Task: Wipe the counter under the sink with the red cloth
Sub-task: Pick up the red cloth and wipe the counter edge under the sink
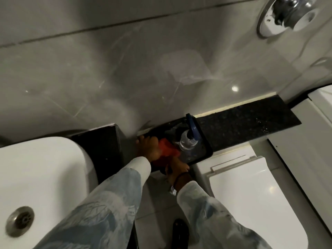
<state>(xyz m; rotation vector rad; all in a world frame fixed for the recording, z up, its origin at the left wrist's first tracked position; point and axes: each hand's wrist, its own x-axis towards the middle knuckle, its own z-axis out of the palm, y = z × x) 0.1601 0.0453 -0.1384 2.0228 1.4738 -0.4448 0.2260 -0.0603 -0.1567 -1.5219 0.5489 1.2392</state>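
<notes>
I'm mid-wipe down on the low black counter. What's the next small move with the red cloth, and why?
Probably sweep the red cloth left, toward the wall corner. The left hand presses it on the black counter, but the clear bottle with the blue pump stands tight against its right edge, blocking that side. What the right hand grips at the front edge is unclear.

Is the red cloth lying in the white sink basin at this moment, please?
No, the red cloth is on the dark counter under the left hand.

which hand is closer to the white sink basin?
Left. The left hand presses the red cloth on the dark counter just right of the sink basin; the right hand sits farther right, beside the toilet.
</notes>
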